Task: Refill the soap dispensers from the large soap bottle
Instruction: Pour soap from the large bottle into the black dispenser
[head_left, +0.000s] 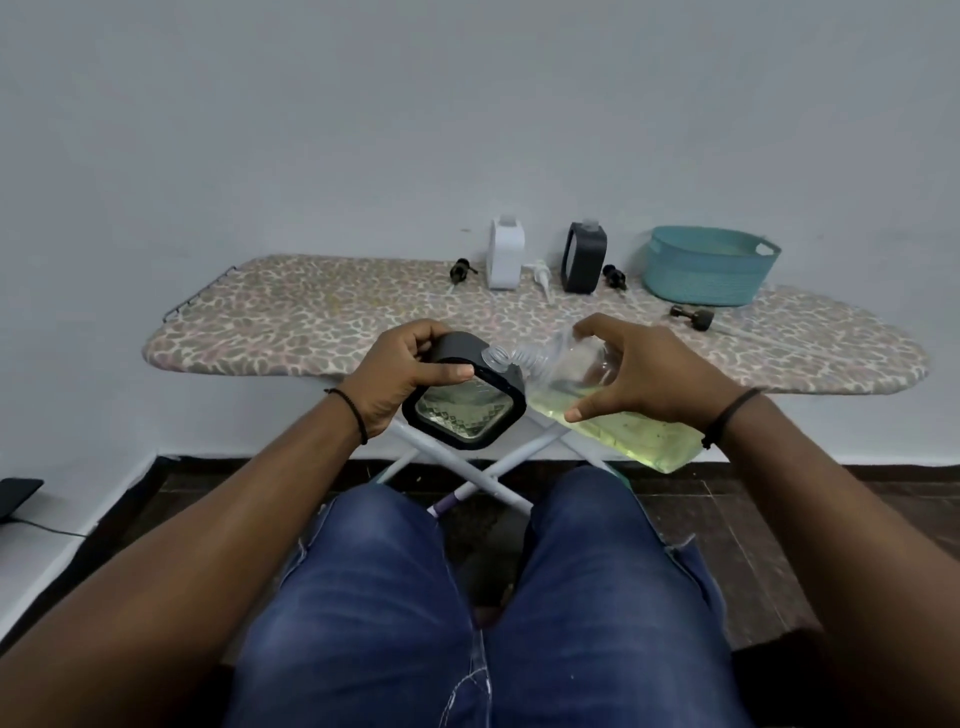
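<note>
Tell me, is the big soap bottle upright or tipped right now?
Tipped. The right hand holds the large soap bottle on its side, its open neck at the mouth of the dark dispenser in the left hand.

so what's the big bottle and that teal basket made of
Large clear soap bottle: looks like thin glossy transparent plastic; yellow-green liquid shows through and its neck is ribbed. Teal oval basket: probably matte moulded plastic with a woven-look ribbed wall and cut-out handle.

Left hand (397, 376): centre of frame, fingers and thumb curled in a grip, wrist banded.
Right hand (644, 376): right of centre, fingers arched, thumb below, gripping.
Forearms: reaching up from lower corners.
</note>
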